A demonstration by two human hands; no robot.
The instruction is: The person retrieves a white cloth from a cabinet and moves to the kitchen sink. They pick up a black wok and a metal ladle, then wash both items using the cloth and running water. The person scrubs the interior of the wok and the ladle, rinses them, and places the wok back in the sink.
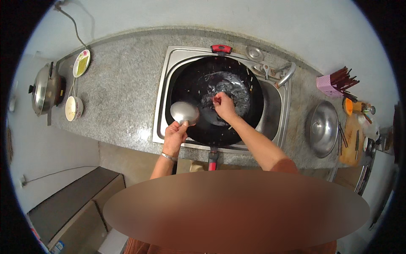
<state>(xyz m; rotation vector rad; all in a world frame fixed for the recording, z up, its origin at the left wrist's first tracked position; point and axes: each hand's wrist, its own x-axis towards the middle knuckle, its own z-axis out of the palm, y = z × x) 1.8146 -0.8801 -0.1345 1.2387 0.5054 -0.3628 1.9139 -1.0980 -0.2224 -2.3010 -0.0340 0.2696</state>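
Note:
My left hand (175, 136) grips a metal ladle (183, 111) near its bowl, whose rounded metal surface faces up over the near left rim of a big black wok (196, 76). The wok sits in a stainless steel sink (160, 111), one red-and-black handle (221, 49) at the back and another (212, 162) towards me. Shallow water (241, 92) covers the wok's bottom, and pale food scraps cling to its far right wall. Just above the water is my right hand (224, 108), fingers curled; something reddish shows at the fingertips, but I cannot tell whether it is held.
A faucet (287, 76) stands at the sink's back right corner. Further right are a pink chopstick holder (326, 85), a metal basin (323, 130) and a wooden cutting board (350, 143) with a knife (357, 144). To the left are a bowl (74, 108), a plate (81, 63) and a lidded pot (46, 89).

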